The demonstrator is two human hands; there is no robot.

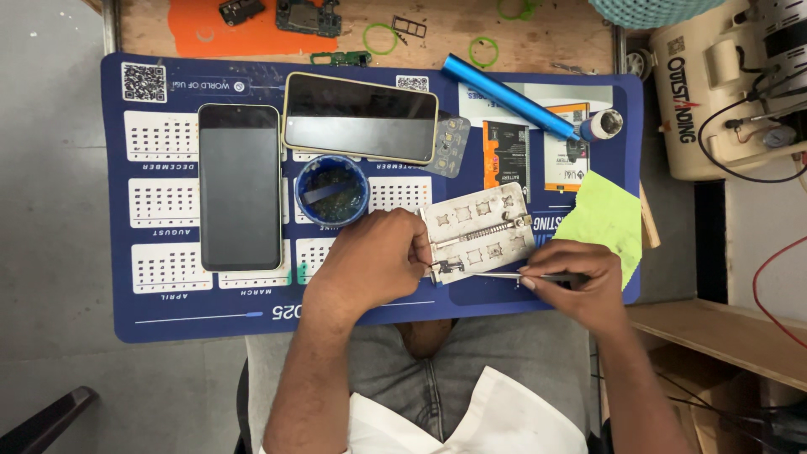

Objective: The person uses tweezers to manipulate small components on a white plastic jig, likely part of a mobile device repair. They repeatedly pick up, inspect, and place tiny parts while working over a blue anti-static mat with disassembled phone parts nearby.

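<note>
Probably light and fragile, the small metal part (448, 267) sits at the near-left corner of the metal plate (479, 232), best held by its edges. The left hand (370, 261) pinches it there; the right hand (580, 282) is closed on tweezers (504, 275) whose tips touch it. Left of the plate stand a blue cup (333, 190) and two phones (239, 187), none in the way.
</note>
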